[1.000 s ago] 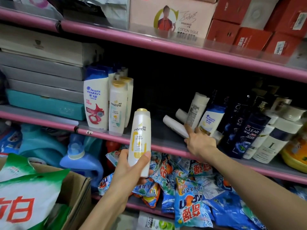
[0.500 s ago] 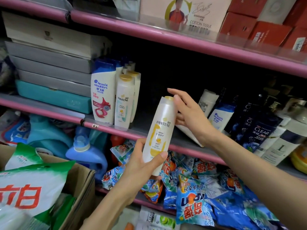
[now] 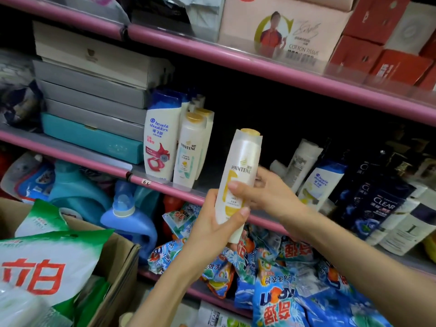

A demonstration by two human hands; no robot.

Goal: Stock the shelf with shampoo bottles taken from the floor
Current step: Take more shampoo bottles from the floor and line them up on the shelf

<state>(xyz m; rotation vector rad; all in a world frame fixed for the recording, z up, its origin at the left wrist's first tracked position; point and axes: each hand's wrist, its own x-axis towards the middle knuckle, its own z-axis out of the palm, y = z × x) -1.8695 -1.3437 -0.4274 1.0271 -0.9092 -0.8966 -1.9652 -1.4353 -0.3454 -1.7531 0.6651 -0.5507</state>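
- The shelf (image 3: 165, 188) we are stocking has a dark open gap between two groups of bottles; our Pantene bottle (image 3: 238, 175) hangs in front of that gap, upright with a slight lean, not yet on the board
- To the right of the gap, the leaning white bottles (image 3: 304, 161) and the dark Clear bottles (image 3: 377, 204) are crowded and several already tilt; a wide swing of the right forearm could topple more of them, we judge
- To the left, the head & shoulders bottle (image 3: 160, 142) and the standing Pantene bottles (image 3: 190, 149) sit right at the pink edge, so a nudge from ours might push them off onto the detergent bags (image 3: 271, 279) below
- Our left hand (image 3: 212, 230) is wrapped round the lower half, thumb across the front; our right hand (image 3: 264, 192) is closed on the middle, fingers behind
- The bottle looks smooth and glossy, so if one hand lets go before the other has a firm hold it may slip
- The narrow base may make it tip if set down crooked
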